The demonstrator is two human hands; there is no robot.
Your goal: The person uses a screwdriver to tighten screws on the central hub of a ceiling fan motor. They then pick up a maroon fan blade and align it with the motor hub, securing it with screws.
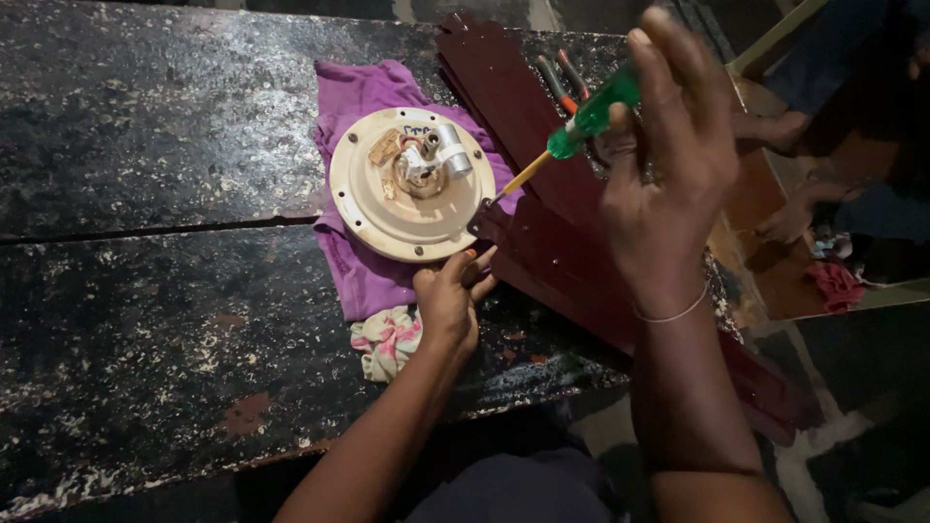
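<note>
I am at a big dark table point(145, 320). Its top is scratched and has white specks all over it. A long crack runs across it on the left.

Dark red fan blades point(542, 165) lie across the table, from the top middle down to the right. They are long and flat and sit on top of each other.

A purple cloth point(363, 276) is spread on the table under a round cream fan motor point(412, 199). The motor lies flat, just left of the blades. In its middle there are some wires, a gold bit and a small silver can. Small screws sit around its rim.

My right hand point(668, 165) is up high over the blades. My fingers are wrapped tight around the green handle of a screwdriver point(581, 121). The yellow shaft points down and left. Its tip is at the spot where a blade meets the rim of the motor.

My left hand point(448, 300) is low, just below the motor. My fingers are curled and press on the near end of a blade. I am not gripping anything with them.

A small pink and white rag point(386, 341) lies beside my left wrist, touching the purple cloth.

Pliers point(560, 85) with red and dark handles lie on the blades, behind the screwdriver.
</note>
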